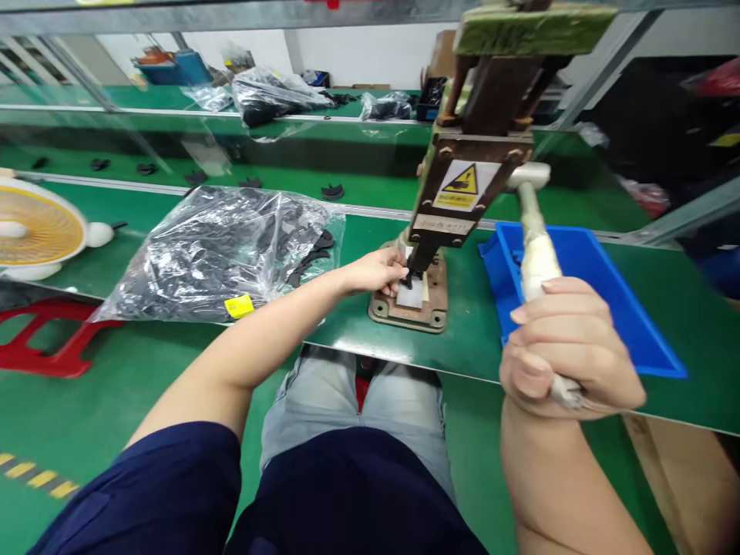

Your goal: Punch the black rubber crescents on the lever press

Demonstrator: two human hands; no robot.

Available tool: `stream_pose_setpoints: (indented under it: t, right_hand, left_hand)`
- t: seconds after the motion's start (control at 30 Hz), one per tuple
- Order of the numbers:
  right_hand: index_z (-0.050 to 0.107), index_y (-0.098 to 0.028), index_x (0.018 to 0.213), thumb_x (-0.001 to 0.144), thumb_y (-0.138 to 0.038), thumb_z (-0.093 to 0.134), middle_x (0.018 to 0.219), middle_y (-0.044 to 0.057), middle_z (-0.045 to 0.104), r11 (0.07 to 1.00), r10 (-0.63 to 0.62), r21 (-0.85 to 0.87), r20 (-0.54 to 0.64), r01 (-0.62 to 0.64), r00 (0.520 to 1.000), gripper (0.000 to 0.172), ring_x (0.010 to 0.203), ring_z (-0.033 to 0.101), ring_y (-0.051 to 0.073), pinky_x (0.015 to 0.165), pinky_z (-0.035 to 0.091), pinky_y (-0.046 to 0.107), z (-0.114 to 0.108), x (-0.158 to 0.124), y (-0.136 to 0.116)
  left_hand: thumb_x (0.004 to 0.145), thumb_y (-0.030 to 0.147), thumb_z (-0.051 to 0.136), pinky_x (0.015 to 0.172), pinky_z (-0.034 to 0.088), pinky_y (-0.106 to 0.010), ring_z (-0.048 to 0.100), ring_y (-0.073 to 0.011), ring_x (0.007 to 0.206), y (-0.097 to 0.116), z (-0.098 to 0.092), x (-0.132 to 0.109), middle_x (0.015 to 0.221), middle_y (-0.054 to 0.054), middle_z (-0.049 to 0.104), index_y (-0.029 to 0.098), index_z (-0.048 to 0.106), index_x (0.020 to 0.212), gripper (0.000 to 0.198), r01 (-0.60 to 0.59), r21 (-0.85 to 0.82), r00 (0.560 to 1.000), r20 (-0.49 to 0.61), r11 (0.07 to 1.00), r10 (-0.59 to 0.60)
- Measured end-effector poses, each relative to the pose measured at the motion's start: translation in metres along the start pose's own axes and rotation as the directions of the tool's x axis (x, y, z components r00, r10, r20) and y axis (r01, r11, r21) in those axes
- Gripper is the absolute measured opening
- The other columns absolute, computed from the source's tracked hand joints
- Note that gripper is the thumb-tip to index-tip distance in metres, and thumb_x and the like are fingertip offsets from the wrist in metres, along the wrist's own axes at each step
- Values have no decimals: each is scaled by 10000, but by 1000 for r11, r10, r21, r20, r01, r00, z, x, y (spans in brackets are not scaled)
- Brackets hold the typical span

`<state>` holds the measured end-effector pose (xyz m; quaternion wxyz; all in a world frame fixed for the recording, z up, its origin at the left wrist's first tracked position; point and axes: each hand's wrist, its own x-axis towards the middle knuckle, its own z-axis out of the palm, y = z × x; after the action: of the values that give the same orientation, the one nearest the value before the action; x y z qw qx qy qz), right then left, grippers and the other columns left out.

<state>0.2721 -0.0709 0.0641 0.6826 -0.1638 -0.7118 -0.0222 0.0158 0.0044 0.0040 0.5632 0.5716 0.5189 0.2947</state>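
A hand press [456, 185] with a yellow warning label stands on the green bench in front of me. My left hand [378, 271] is at its base, fingers pinched on a small black part [409, 279] right under the ram. A pale pad [412, 294] lies on the press's base plate, beneath the part. My right hand [572, 347] is wrapped round the press's lever handle [540, 262], which is bound in whitish tape and rises toward the press at the right. How firmly the black part sits under the ram is hidden by my fingers.
A clear plastic bag [213, 247] of black parts lies left of the press. To the right is a blue bin [618, 301]. Several black curved pieces lie along the strip behind, one being a black piece [332, 191]. A fan [40, 223] stands at far left.
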Motion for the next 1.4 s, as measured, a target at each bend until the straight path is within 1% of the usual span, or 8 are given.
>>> stream_pose_setpoints:
  t: [0.13, 0.23, 0.33, 0.5, 0.8, 1.03, 1.2, 1.4]
  right_hand:
    - [532, -261, 598, 883, -403, 717, 594, -67, 633, 999, -21, 30, -16, 21, 1000, 368, 617, 676, 184, 807, 595, 564, 0, -4, 8]
    - [527, -259, 603, 885, -415, 724, 583, -69, 628, 998, -40, 53, -57, 43, 998, 378, 621, 677, 178, 791, 585, 543, 3, -6, 12]
    - [534, -259, 608, 881, -407, 732, 583, -72, 628, 998, -40, 48, -71, 43, 997, 369, 629, 682, 173, 801, 590, 538, 5, -6, 11]
    - [547, -254, 610, 883, -381, 722, 595, -65, 627, 999, -18, 42, -26, 19, 1000, 348, 626, 678, 176, 814, 591, 555, 2, -3, 6]
    - [552, -242, 638, 905, -361, 706, 631, -70, 631, 999, -1, 35, -2, 1, 1000, 331, 657, 681, 159, 845, 591, 531, 4, 0, 0]
    - [561, -245, 666, 930, -373, 682, 634, -73, 612, 1000, 2, 28, -15, -1, 1000, 317, 656, 674, 137, 886, 597, 502, 5, 1, -3]
    - [552, -242, 665, 913, -358, 689, 641, -77, 618, 1000, -3, 28, 4, 3, 1000, 307, 654, 671, 141, 895, 594, 511, 3, 1, -3]
    - [532, -244, 659, 925, -385, 676, 643, -82, 615, 1000, 5, 15, -1, -5, 1000, 333, 657, 677, 137, 894, 597, 502, 3, 1, -3]
  left_hand:
    - [1003, 314, 649, 812, 578, -307, 742, -195, 890, -33, -41, -40, 1002, -82, 778, 191, 710, 1091, 164, -72, 352, 983, -134, 933, 126]
    - [963, 331, 695, 1007, 543, -376, 719, -278, 1107, -49, -94, -63, 1133, -113, 787, 211, 747, 1136, 217, 143, 735, 941, -309, 662, 140]
    - [946, 397, 704, 1083, 511, -403, 679, -334, 1245, -53, -140, -66, 1281, -159, 767, 201, 745, 1234, 350, 341, 830, 898, -426, 442, 107]
    - [925, 454, 706, 1050, 521, -425, 708, -367, 1228, -55, -163, -42, 1303, -170, 774, 217, 744, 1277, 425, 376, 853, 914, -406, 361, 7]
    - [858, 387, 783, 808, 524, -327, 724, -273, 887, -41, -145, -45, 889, -77, 763, 238, 709, 935, 184, 286, 754, 938, -345, 592, -14]
    - [1037, 406, 646, 613, 504, -264, 621, -137, 595, -18, -68, -39, 720, -41, 697, 190, 622, 790, 328, 74, 209, 970, -241, 975, -22]
    - [958, 330, 812, 612, 557, -248, 667, -122, 617, -5, -24, -17, 736, -30, 723, 177, 604, 878, 270, 30, -51, 977, -210, 998, -40]
    - [936, 271, 829, 566, 533, -236, 645, -112, 593, -2, -13, -2, 686, -5, 686, 170, 613, 829, 261, 17, -23, 977, -211, 1000, -21]
